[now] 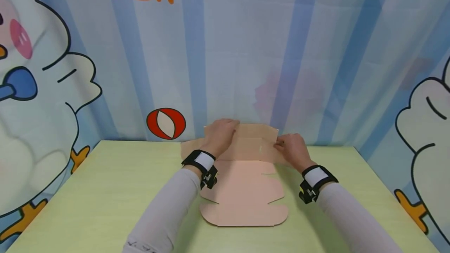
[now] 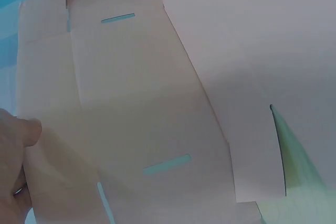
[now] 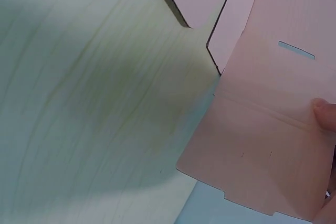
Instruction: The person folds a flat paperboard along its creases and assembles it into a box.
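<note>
A pinkish unfolded cardboard box lies on the table, its far panel tilted up toward the back curtain. My left hand grips the top edge of that raised panel; in the left wrist view its thumb presses on the board's inner face. My right hand pinches the panel's right side near a flap, thumb on the face. Two cut slots show in the panel in the left wrist view. The near end, with rounded corners and side notches, lies flat. My left hand covers part of the left side.
The pale yellow-green table extends on both sides of the cardboard. A blue striped curtain with cartoon ducks and a printed red ball stands directly behind the table's far edge. Black camera straps are on both wrists.
</note>
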Available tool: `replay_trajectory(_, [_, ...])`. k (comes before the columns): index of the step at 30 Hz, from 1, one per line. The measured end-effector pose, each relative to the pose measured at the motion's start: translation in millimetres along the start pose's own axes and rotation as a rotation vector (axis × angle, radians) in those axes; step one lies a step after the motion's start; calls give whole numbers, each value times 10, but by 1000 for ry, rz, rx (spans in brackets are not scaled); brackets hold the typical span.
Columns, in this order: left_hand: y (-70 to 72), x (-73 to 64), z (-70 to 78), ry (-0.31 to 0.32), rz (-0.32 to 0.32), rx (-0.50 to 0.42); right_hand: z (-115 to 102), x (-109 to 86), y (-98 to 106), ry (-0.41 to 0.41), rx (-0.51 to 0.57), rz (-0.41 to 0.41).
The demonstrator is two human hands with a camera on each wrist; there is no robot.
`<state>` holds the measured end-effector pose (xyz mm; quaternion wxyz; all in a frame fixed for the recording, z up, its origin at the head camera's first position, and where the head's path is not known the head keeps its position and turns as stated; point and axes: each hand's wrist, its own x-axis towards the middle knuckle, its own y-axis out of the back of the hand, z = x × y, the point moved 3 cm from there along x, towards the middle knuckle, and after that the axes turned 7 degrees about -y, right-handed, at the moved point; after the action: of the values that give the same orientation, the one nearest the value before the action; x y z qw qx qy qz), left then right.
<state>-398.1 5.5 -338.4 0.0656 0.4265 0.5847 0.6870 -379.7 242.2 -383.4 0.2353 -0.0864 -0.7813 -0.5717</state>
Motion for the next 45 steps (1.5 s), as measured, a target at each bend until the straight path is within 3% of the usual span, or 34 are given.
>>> replay_trajectory(5, [30,-49,9,-7,42,-47,-5,-5,13,9,9,0])
replay_trajectory(11, [75,-121,66,16,12,-33,-9,-11,5,0,0,-15])
replay_trajectory(26, [8,-344,149,-53,-55,44,13,-28,-6,105,3,0])
replay_trajectory(45, [-91,-502,250,-67,62,174,3,-39,19,104,-8,13])
